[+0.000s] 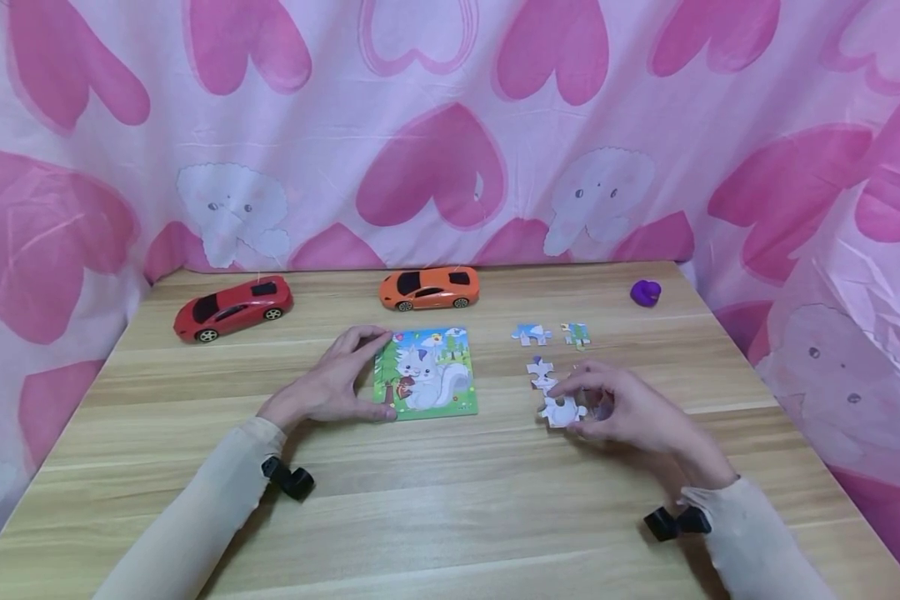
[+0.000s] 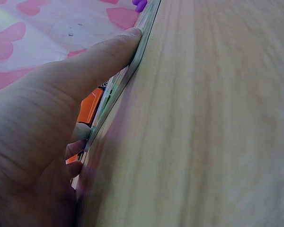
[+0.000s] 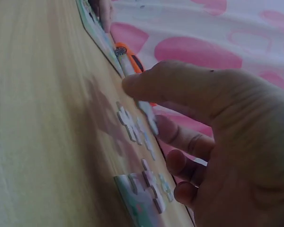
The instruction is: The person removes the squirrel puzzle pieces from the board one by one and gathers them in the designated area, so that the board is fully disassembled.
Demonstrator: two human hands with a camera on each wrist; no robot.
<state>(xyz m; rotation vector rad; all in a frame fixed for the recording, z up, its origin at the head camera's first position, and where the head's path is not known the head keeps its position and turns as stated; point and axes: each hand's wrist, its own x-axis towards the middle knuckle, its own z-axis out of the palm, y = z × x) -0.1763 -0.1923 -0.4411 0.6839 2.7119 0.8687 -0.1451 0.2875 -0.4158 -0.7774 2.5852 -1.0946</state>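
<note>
My left hand (image 1: 333, 375) holds the squirrel puzzle board (image 1: 437, 375) at its left side. Its thumb lies along the near edge, the other fingers at the far left corner. To the right, my right hand (image 1: 630, 408) pinches a white puzzle piece (image 1: 562, 413) between thumb and index finger. The right wrist view shows this piece between the fingertips, above the table. Beyond it lies another puzzle piece (image 1: 540, 372), white with a purple tip. A blue-and-white piece (image 1: 532, 335) and a green piece (image 1: 576, 334) lie farther back. My right hand partly hides more pieces.
On the wooden table (image 1: 420, 517), a red toy car (image 1: 234, 309) stands at the back left and an orange toy car (image 1: 430, 288) behind the board. A small purple duck (image 1: 646, 292) sits at the back right. A pink heart-print curtain (image 1: 435, 167) hangs behind the table.
</note>
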